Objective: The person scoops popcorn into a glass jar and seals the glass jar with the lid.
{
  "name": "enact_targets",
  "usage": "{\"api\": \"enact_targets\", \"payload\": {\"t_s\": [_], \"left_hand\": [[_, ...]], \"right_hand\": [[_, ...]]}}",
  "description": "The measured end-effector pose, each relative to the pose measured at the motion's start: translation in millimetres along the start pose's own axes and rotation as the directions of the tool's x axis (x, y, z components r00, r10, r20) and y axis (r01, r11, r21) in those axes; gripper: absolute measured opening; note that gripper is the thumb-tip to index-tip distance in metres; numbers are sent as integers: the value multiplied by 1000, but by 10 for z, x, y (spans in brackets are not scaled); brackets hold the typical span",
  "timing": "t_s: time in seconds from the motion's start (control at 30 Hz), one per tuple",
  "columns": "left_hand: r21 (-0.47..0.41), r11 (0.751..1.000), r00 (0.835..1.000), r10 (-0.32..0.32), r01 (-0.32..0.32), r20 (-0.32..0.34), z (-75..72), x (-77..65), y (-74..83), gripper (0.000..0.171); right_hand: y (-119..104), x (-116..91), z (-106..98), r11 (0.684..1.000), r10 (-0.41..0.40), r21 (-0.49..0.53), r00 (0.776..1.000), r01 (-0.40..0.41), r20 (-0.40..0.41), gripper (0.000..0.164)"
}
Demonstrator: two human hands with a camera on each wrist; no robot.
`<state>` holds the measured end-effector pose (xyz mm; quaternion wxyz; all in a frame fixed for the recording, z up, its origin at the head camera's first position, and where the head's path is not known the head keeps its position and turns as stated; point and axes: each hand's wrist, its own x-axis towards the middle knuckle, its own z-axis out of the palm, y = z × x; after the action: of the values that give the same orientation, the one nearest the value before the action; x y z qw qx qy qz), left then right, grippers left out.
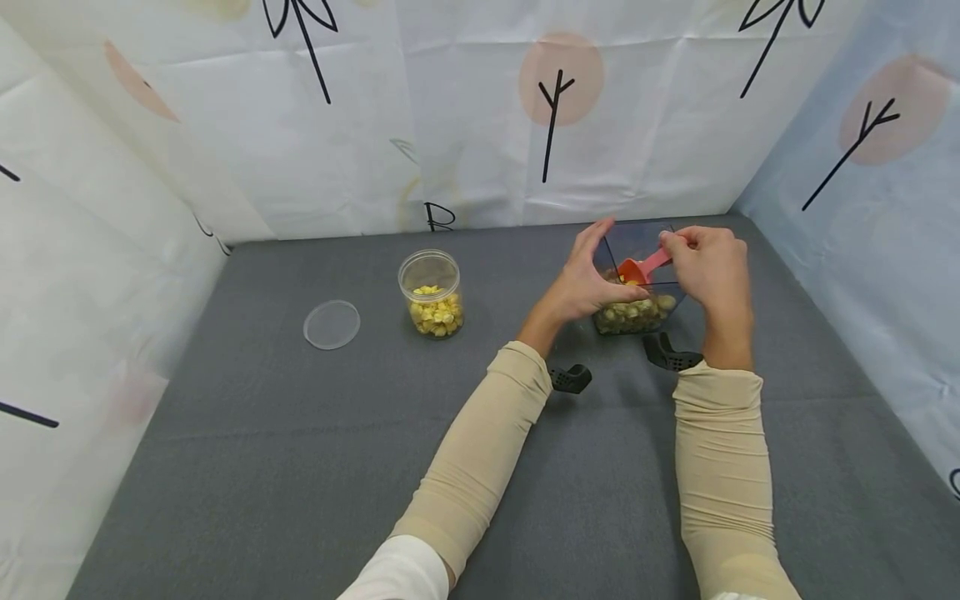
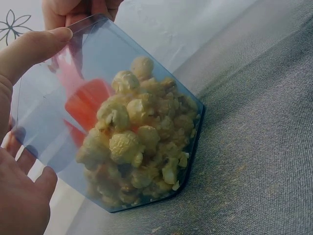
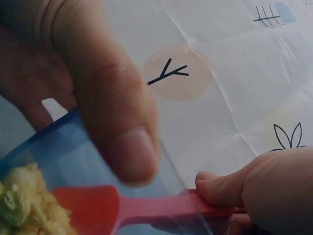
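A clear, bluish square container [image 1: 641, 239] stands toward the back right of the table, holding a heap of popcorn [image 2: 127, 147]. My left hand [image 1: 585, 279] grips it from the left, thumb along the near side and fingers round the far side. Between the thumb and fingers of my right hand [image 1: 712, 262] is the handle of a pinkish-red scoop [image 3: 93, 205]. The scoop's bowl is inside the container, against the popcorn. Through the wall in the left wrist view, the bowl looks tilted; popcorn hides part of its edge.
A clear round jar [image 1: 435, 321], partly filled with yellow popcorn, stands left of my hands. Farther left, a round transparent lid [image 1: 332, 325] lies flat on the grey tabletop [image 1: 300, 467]. Patterned white sheets [image 1: 465, 125] hang behind and at both sides.
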<state>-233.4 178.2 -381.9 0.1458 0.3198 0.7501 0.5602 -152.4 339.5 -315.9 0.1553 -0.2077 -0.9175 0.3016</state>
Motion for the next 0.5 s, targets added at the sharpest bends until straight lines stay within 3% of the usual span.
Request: {"api": "enact_targets", "payload": {"t_s": [0.5], "left_hand": [[18, 1000, 1000, -11, 10, 8, -8, 0, -8, 114]], "right_hand": [[36, 7, -33, 998, 49, 32, 999, -48, -13, 49]]}}
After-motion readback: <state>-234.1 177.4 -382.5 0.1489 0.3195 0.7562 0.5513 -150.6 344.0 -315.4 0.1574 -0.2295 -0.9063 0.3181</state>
